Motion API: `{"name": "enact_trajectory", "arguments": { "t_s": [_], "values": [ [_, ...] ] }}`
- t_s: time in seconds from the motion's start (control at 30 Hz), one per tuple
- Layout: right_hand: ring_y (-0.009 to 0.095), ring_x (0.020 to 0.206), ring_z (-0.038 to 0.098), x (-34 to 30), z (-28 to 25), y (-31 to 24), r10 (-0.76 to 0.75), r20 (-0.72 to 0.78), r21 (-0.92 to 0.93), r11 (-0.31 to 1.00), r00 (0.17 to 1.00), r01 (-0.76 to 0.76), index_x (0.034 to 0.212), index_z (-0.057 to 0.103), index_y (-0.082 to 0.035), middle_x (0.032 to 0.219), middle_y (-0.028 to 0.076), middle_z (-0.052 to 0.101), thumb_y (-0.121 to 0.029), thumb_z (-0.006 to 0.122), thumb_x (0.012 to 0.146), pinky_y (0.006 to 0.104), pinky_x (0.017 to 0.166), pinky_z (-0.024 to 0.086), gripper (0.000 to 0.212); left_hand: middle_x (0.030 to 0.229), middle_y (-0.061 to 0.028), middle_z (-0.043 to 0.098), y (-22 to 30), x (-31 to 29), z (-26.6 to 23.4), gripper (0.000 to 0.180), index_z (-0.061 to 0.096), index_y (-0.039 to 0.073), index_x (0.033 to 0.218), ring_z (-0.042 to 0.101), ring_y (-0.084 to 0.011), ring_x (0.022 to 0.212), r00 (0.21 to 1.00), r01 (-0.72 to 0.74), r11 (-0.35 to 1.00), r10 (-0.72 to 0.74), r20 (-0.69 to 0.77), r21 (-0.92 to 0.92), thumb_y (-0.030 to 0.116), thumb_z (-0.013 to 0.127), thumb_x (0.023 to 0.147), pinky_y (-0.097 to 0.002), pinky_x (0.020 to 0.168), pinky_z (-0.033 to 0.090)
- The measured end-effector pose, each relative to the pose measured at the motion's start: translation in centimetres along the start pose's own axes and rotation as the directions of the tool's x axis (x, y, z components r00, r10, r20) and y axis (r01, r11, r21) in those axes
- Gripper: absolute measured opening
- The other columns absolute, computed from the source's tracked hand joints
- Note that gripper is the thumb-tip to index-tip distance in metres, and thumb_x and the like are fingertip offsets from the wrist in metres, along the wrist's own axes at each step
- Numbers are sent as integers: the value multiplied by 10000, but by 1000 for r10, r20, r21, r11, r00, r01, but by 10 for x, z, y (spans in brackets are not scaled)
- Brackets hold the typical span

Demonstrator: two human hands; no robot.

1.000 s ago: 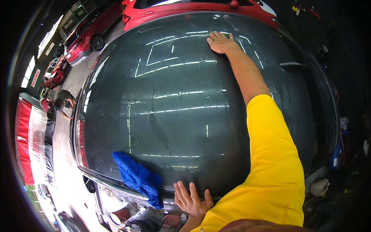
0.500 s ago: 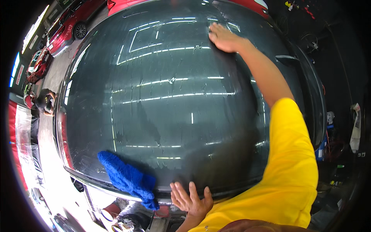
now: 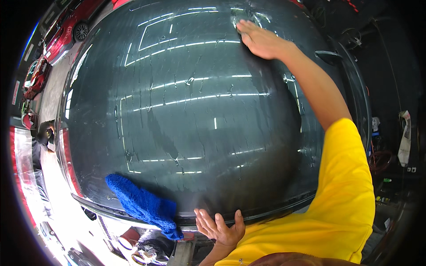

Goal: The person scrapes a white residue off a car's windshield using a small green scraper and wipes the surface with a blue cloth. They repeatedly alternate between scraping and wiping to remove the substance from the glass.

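A large dark car window (image 3: 199, 111), wet and streaked with water, fills the view. My right hand (image 3: 262, 42) reaches to its far upper part and lies palm down on the glass, fingers together; I see nothing in it. My left hand (image 3: 219, 227) rests on the near lower edge of the glass with its fingers spread, holding nothing. A blue fluffy cloth (image 3: 144, 205) lies on the lower left rim of the glass, just left of my left hand and not touching it. My yellow sleeve (image 3: 346, 186) covers the right side.
Red cars (image 3: 66, 33) stand at the upper left. A person in dark clothes (image 3: 43, 137) is by the car's left side. A side mirror (image 3: 330, 56) sticks out at the upper right. A white rag (image 3: 404, 137) and workshop clutter are at the right.
My head has leaned further over the glass, so it looks larger. My right hand stays flat at the far top, shifted slightly right. The left hand and blue cloth keep their places.
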State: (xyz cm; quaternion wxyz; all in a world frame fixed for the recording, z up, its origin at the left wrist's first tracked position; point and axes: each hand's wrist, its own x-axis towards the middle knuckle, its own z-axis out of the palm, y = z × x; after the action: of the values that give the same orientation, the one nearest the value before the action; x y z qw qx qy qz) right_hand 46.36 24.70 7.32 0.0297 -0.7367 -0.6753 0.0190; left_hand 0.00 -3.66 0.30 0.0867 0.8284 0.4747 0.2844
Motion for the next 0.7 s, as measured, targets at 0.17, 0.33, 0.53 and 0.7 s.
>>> {"name": "enact_trajectory", "arguments": {
  "t_s": [0.17,0.33,0.53,0.7],
  "values": [
    [328,1532,264,109,2,54,272,-56,66,961,961,-268,1483,439,40,1613,212,348,-292,284,1058,411,1258,247,561,1608,-303,290,-5,1,-2,889,230,168,1618,368,-546,1424,998,-48,998,49,-35,27,411,704,907,-639,1099,309],
    [321,1512,311,41,-7,13,63,35,39,997,997,-64,1505,420,25,1618,200,345,-263,300,1059,422,1238,293,544,1619,-297,254,3,2,2,931,224,165,1617,328,-555,1442,1000,9,1000,-8,-4,8,425,736,884,-642,1093,307],
    [307,1533,265,-3,-6,-1,39,61,-59,998,997,-35,1543,372,9,1651,175,290,-244,289,1069,411,1259,244,544,1631,-291,232,2,0,-1,922,218,167,1612,315,-554,1449,999,9,1000,-9,39,-1,431,726,889,-642,1100,292],
    [320,1505,322,95,-9,49,221,-48,86,972,974,-217,1473,456,22,1601,203,370,-280,313,1061,413,1241,279,530,1633,-262,261,-8,0,1,926,211,182,1626,340,-531,1445,999,-38,998,38,-14,46,475,698,896,-641,1105,311]
  ]
}}
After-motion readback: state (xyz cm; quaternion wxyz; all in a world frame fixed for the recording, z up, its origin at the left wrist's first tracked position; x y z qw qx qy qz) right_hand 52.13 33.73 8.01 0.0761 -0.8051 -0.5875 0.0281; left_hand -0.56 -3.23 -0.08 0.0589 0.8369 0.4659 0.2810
